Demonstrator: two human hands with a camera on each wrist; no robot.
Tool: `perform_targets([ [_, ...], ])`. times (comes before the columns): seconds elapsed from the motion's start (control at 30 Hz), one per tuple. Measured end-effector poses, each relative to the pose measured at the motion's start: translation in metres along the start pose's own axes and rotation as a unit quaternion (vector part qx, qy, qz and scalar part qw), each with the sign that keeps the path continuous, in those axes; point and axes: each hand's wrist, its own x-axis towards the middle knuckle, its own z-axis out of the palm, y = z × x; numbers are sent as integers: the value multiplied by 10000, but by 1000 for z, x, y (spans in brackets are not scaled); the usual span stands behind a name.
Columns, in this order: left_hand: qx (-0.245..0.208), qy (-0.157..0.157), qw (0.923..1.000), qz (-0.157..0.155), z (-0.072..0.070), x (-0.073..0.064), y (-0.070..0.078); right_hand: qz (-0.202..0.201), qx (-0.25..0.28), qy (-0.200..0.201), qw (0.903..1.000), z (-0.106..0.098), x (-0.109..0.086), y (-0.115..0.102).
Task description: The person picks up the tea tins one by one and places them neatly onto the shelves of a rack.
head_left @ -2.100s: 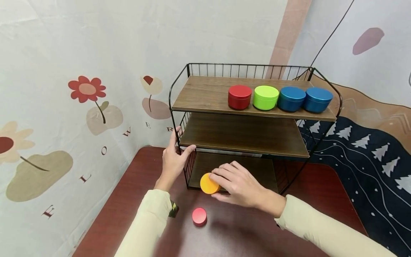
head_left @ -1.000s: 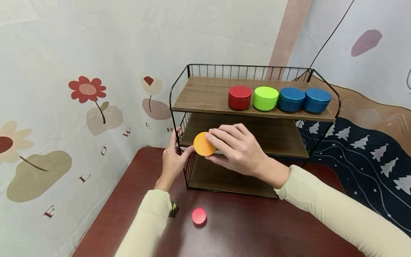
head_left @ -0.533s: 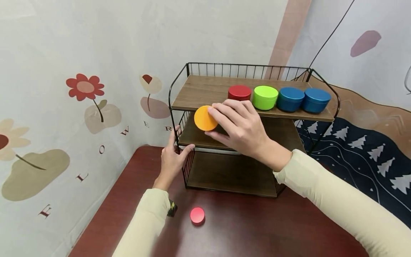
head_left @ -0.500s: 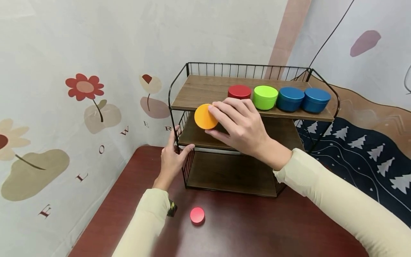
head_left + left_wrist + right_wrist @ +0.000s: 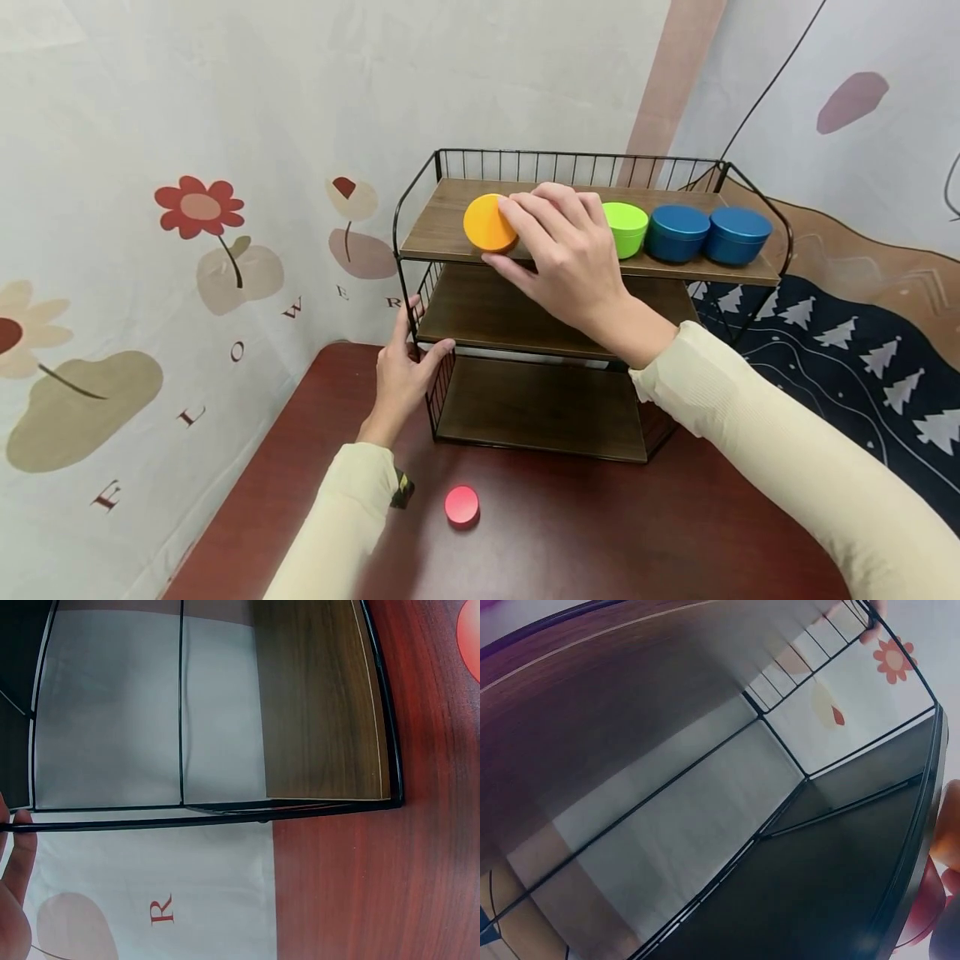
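A yellow-orange round tin (image 5: 489,223) is at the front of the top shelf (image 5: 450,217), left of centre. My right hand (image 5: 570,250) holds it by its right side, thumb below and fingers above; whether it touches the board I cannot tell. Behind that hand the red tin (image 5: 922,907) is hidden in the head view, but part shows in the right wrist view. My left hand (image 5: 401,379) holds the left post of the black wire rack (image 5: 408,304), thumb in front; its fingertips show at the rod in the left wrist view.
On the top shelf's right stand a lime-green tin (image 5: 627,229) and two blue tins, one blue tin (image 5: 677,233) beside the green. A small pinkish-red round tin (image 5: 462,507) sits on the dark red table (image 5: 570,517). A black-and-yellow object (image 5: 402,489) shows by the left cuff.
My right hand has lifted the orange tin from the bottom shelf's front, past the middle shelf, to top shelf height. The left hand has stayed on the post.
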Motion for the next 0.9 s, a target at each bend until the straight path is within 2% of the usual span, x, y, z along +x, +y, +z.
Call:
perform_targets([
  [0.13, 6, -12, 10000, -40, 0, 0, 0, 159, -61, -181, 9997, 2, 3, 1],
  [0.37, 97, 31, 9999, -12, 0, 0, -2, 194, -193, -558, 9981, 5, 3, 2],
  [0.63, 9, 46, 10000, 40, 1, 1, -1, 462, -381, -1024, 9929, 6, 4, 4],
  [0.9, -10, 42, 10000, 16, 0, 0, 0, 472, -439, -1205, 9906, 7, 4, 4],
])
